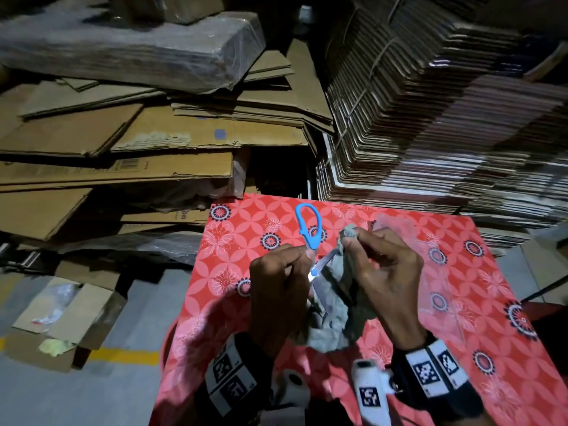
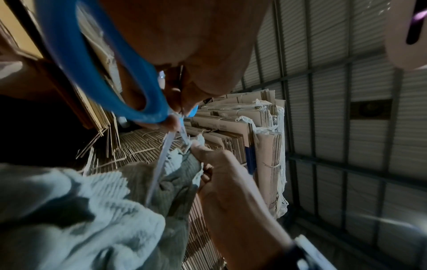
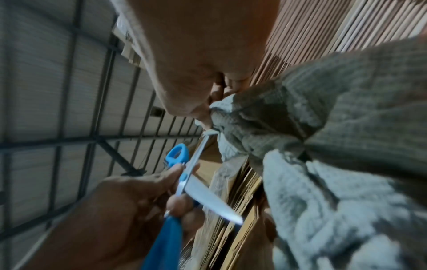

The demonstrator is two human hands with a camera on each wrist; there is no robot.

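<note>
The blue-handled scissors [image 1: 311, 241], blades parted and handle loops pointing far, are held just left of the crumpled grey knit cloth [image 1: 335, 305], whose bunched far corner meets one blade.

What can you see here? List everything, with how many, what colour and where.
table cover: one, red with flower print, centre foreground
scissors: one pair, blue handles, held above the table cover
cloth: one, grey, crumpled, held beside the scissors
flat cardboard: many sheets, brown, piled behind at left
tied cardboard bundles: several, brown, stacked behind at right
wrapped bundle: one, in greyish plastic, on top of the flat cardboard
open box: one, brown, on the floor at left
floor line: one, yellow, lower left
wrist bands: two, black and white, one on each wrist
left hand: grips the scissors
right hand: pinches the cloth
</note>
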